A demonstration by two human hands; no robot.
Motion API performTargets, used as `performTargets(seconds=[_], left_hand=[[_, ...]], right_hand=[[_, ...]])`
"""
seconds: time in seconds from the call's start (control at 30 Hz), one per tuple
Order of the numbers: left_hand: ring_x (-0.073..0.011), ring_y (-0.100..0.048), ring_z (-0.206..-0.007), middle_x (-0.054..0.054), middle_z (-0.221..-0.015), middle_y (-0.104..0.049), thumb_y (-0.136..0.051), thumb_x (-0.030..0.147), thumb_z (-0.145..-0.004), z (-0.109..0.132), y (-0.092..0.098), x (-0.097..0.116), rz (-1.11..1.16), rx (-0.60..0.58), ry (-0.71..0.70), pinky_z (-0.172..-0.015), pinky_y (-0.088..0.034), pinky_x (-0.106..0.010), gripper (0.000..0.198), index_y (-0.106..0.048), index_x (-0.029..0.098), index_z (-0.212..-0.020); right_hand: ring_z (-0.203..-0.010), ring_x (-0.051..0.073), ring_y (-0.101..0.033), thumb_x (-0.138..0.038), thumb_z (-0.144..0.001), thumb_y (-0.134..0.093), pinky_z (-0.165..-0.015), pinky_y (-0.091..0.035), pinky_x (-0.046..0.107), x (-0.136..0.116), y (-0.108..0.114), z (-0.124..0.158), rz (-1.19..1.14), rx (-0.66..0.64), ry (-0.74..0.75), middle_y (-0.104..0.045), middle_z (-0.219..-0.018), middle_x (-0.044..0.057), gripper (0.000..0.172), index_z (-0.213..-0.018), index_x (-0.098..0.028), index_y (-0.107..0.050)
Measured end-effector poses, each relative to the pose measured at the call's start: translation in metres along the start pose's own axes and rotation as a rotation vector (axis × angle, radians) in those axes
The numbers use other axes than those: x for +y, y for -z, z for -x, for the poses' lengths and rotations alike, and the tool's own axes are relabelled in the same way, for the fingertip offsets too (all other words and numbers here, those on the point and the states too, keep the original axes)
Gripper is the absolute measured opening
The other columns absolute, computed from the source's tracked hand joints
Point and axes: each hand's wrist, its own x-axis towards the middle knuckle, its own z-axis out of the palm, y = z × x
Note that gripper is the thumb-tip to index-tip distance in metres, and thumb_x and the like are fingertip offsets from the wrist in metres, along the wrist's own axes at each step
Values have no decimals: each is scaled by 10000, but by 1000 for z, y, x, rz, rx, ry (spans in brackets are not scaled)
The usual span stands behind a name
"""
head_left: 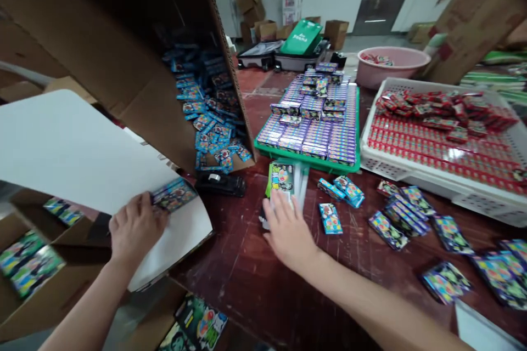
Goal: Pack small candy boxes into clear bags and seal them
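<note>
My left hand point(135, 225) reaches over a bent white card sheet point(181, 236). Its fingers are curled at the near end of a row of small blue printed boxes point(175, 196) lying on the sheet. My right hand point(290, 227) lies on the dark red table with its fingers stretched out, over the lower part of a green and black printed packet point(282, 174). Clear plastic sleeves point(302, 184) lie beside that packet. Several loose small boxes point(330, 218) are to the right of this hand.
A tall carton point(135, 88) on its side spills blue boxes point(214, 134). Behind stand a green tray point(308, 162) of purple boxes, a white crate point(411, 181) of red boxes and a pink basin point(393, 71). Open cartons point(69, 279) sit below left. A black object point(220, 184) lies mid-table.
</note>
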Motion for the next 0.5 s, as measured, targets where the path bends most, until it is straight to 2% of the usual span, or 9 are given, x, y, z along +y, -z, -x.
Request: performTargets(seconds=[0.1, 0.17, 0.23, 0.27, 0.3, 0.33, 0.4, 0.43, 0.5], left_hand=[[-423, -509, -1285, -165, -1506, -475, -479, 530, -926, -7, 4, 4, 96, 38, 66, -1041, -422, -626, 640, -342, 232, -1476], [-424, -469, -1345, -177, -1506, -475, -559, 523, -901, -1, 22, 18, 246, 137, 104, -1103, -365, -634, 638, -415, 213, -1439], [-395, -428, -1397, -188, -1483, -496, -615, 501, -890, 18, 52, 49, 515, 208, 139, -1168, -299, -600, 604, -491, 188, -1391], [-374, -459, -1373, -187, -1459, -517, -624, 510, -890, 32, 68, 72, 718, 162, 178, -1161, -328, -567, 598, -514, 182, -1377], [-332, -539, -1294, -164, -1401, -567, -592, 527, -915, 46, 84, 98, 974, 14, 215, -1119, -400, -519, 564, -526, 204, -1373], [-297, -608, -1202, -145, -1335, -617, -526, 561, -951, 59, 99, 127, 1280, -198, 256, -1053, -467, -475, 538, -535, 222, -1369], [-298, -669, -1100, -158, -1279, -659, -486, 643, -947, 80, 122, 182, 1818, -757, 290, -962, -524, -455, 614, -547, 209, -1377], [-299, -680, -1075, -159, -1248, -679, -525, 637, -934, 88, 129, 205, 1942, -928, 313, -944, -531, -442, 617, -566, 197, -1363], [-295, -682, -1074, -132, -1210, -707, -674, 528, -884, 100, 138, 239, 2010, -1052, 280, -960, -521, -416, 570, -595, 202, -1345]], right_hand=[[-1375, 328, -519, -245, -977, -583, -1149, -443, 519, 46, 7, 42, -6, -32, 60, -530, -1488, 189, 439, -1387, -91, -578], [-1266, 257, -628, -215, -1007, -519, -1086, -528, 439, 60, 17, 69, -71, 69, 72, -633, -1396, 124, 377, -1371, -154, -596], [-1180, 229, -685, -190, -1001, -511, -1024, -581, 411, 59, 33, 89, -151, 220, -4, -673, -1346, 95, 424, -1424, -200, -542], [-1154, 221, -699, -163, -986, -516, -999, -598, 401, 53, 42, 96, -191, 286, -24, -683, -1331, 83, 474, -1456, -222, -504], [-1145, 215, -703, -132, -967, -519, -983, -608, 393, 45, 52, 100, -227, 331, -11, -688, -1323, 73, 528, -1481, -238, -470], [-1141, 209, -704, -108, -948, -521, -974, -615, 384, 35, 62, 103, -254, 348, 37, -693, -1314, 62, 568, -1494, -247, -450], [-1125, 212, -711, -175, -944, -559, -951, -628, 373, 16, 77, 106, -273, 304, 199, -709, -1287, 52, 539, -1472, -242, -476], [-1123, 224, -712, -275, -954, -588, -945, -633, 381, 9, 83, 106, -274, 254, 281, -714, -1279, 51, 497, -1443, -236, -509], [-1167, 258, -687, -496, -948, -596, -976, -618, 424, 4, 89, 107, -274, 158, 345, -693, -1317, 67, 538, -1405, -216, -546]])
